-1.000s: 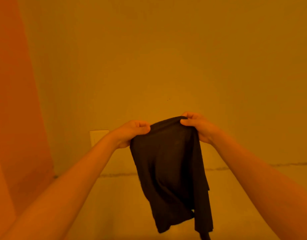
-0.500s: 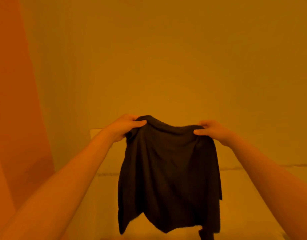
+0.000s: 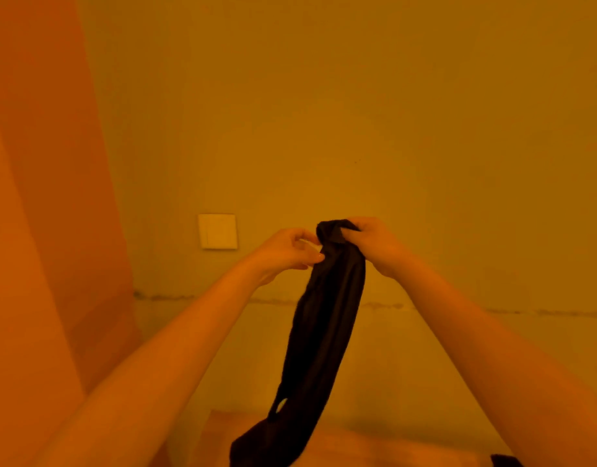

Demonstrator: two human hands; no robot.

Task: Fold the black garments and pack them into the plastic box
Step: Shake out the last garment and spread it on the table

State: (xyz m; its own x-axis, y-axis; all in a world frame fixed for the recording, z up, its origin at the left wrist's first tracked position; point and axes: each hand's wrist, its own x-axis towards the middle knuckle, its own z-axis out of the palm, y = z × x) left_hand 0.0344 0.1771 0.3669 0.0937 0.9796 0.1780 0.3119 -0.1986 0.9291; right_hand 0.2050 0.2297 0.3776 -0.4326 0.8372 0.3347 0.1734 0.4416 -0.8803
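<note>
A black garment point(image 3: 324, 332) hangs bunched into a long narrow strip in front of the wall. My right hand point(image 3: 374, 244) grips its gathered top end from the right. My left hand point(image 3: 290, 252) is close against it on the left, with curled fingertips pinching the fabric's edge just below the top. The garment's lower end reaches down to a pale surface point(image 3: 374, 446) at the bottom of the view. No plastic box is in sight.
A plain wall fills most of the view, with a square switch plate point(image 3: 217, 230) left of my hands. An orange panel point(image 3: 47, 197) stands along the left side. The corner of another dark item point(image 3: 506, 461) shows at the bottom right.
My hands have come together, so the garment that was spread wide between them now hangs as a narrow bunched strip. The view has tilted down a little.
</note>
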